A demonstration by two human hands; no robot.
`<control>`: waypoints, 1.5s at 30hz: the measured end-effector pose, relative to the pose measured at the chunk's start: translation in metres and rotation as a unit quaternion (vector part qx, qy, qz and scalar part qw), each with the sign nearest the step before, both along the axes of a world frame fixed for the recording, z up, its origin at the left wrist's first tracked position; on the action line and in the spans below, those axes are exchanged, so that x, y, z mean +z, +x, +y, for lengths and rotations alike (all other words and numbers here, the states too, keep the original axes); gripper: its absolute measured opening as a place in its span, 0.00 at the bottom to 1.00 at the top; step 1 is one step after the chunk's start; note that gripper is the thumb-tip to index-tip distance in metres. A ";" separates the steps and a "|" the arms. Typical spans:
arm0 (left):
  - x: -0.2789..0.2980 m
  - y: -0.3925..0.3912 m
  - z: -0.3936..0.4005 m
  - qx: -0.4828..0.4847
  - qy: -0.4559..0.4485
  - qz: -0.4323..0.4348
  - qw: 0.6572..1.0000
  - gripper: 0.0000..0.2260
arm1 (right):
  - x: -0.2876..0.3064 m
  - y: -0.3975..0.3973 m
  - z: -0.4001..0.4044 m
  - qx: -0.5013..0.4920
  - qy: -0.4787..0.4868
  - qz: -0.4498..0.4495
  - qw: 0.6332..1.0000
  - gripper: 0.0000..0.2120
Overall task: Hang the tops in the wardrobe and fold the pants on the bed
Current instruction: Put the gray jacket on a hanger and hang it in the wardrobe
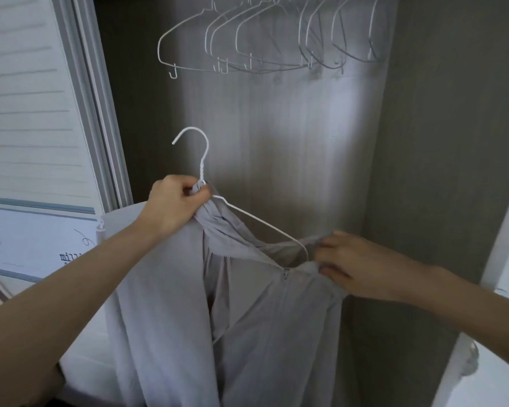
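Head view: wardrobe (321, 142) with grey panels, white hangers (247, 45) above.

Pale grey top (265, 333), plain, no print; its zipper tape (247, 255) the same grey, slightly lighter along the teeth. Hanger (204, 160) threaded into it was white wire. Row of empty hangers (247, 45) above: white at the left, the ones toward the right read greyer. Wardrobe back panel (276, 142) was dark grey-brown with faint vertical wood grain, washed lighter in a patch at the middle. Sliding door (27, 113) at left was white with thin grey horizontal lines, framed in light grey. Below it, a white panel (41, 245) carried black lettering and a purple-blue figure at its edge.
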State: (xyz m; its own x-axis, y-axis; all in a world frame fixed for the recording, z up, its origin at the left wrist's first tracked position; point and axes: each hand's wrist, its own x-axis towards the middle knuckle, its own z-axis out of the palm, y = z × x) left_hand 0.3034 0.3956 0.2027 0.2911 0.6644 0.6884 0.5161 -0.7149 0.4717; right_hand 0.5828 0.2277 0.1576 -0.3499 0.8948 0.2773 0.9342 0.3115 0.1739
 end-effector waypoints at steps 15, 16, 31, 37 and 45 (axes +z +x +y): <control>-0.017 0.035 -0.018 -0.116 0.087 0.078 0.986 0.23 | 0.051 -0.035 0.018 0.032 0.132 0.347 0.928 0.04; -0.021 0.026 -0.012 -0.103 0.081 0.077 0.988 0.23 | 0.055 -0.029 0.015 0.045 0.144 0.316 0.937 0.08; -0.012 -0.021 0.009 -0.129 -0.148 -0.121 0.973 0.20 | 0.064 0.008 0.009 -0.015 0.007 0.379 0.925 0.21; -0.005 -0.034 0.020 -0.104 -0.157 -0.024 0.982 0.22 | 0.073 0.005 0.005 0.009 0.013 0.400 0.916 0.20; -0.009 -0.033 0.031 -0.084 -0.157 0.009 0.984 0.19 | 0.103 -0.008 0.007 0.002 -0.085 0.377 0.922 0.21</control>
State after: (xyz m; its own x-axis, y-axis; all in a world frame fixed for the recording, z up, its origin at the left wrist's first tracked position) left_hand 0.2705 0.4266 0.1932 0.4249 0.7853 0.4504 0.4127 -0.6109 0.6757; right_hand 0.5747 0.2347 0.2606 -0.1178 0.9470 0.2989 0.7687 0.2774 -0.5763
